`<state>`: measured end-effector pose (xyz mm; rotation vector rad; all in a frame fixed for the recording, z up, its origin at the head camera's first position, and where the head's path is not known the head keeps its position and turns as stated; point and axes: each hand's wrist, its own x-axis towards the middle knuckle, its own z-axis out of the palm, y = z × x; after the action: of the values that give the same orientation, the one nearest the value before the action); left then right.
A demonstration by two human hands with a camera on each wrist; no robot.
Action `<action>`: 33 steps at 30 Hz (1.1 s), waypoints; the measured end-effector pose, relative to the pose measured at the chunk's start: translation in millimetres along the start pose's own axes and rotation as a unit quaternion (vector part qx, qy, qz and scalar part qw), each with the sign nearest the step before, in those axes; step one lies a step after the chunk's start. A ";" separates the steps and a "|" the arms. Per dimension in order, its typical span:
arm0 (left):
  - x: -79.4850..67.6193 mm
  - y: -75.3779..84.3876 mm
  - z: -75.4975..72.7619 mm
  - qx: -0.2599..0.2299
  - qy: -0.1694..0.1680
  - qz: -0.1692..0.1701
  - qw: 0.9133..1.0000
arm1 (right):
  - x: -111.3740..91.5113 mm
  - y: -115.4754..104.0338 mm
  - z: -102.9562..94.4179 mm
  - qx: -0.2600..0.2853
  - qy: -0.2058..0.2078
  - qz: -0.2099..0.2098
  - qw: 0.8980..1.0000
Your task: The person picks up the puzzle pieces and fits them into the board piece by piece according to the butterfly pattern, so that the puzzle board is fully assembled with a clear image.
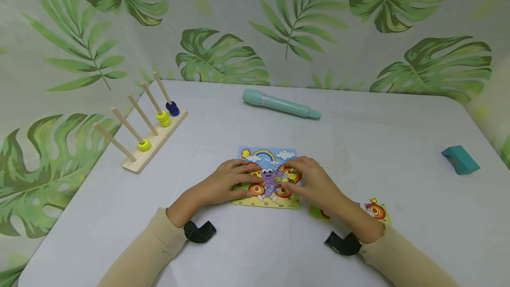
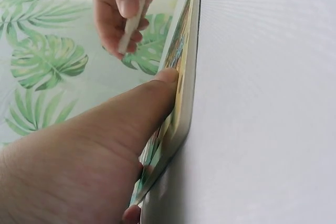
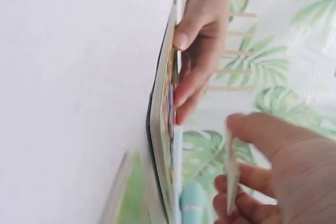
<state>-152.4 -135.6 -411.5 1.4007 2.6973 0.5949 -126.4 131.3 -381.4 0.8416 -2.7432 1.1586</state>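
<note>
Puzzle board (image 1: 266, 205) on the white counter (image 1: 358, 145), near the middle, printed picture partly hidden by the left hand (image 1: 228, 183) and right hand (image 1: 316, 183); seams in the print too fine to make out. Left fingers loosely extended over the left side, thumb pressed on top by the near edge. Right fingers bent above the right side, pinching a thin piece (image 3: 231, 177), edge-on in both wrist views, printed face not discernible. Nearer and farther right, loose pieces (image 1: 377, 211), partly covered by the right forearm (image 1: 354, 216). Sleeves (image 1: 137, 251) cut off at the near edge. At left, wooden peg stand (image 1: 159, 138), with one yellow ring (image 1: 144, 145), then two more yellow, then two blue rings (image 1: 172, 108) on the farthest peg. At far middle, teal microphone-shaped object (image 1: 280, 103); at right, teal block (image 1: 462, 160)
</note>
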 end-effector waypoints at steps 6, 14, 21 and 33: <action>0.2 1.7 -1.0 -0.002 -0.008 -0.011 1.000 | 8.8 14.0 12.5 -0.041 -0.027 0.005 0.999; 2.1 3.1 3.4 0.022 0.014 -0.011 1.000 | 13.1 17.6 18.8 -0.039 -0.035 0.005 0.999; 7.1 7.0 7.6 -0.009 0.041 0.017 0.999 | 14.9 18.6 21.1 -0.028 -0.038 0.015 0.999; 10.7 15.6 11.7 0.040 0.002 -0.034 0.999 | 15.6 19.2 19.3 -0.022 -0.055 0.028 0.998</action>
<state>-144.0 -115.3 -415.4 1.3204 2.7874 0.4918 -146.2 122.0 -403.9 0.8552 -2.8868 1.0884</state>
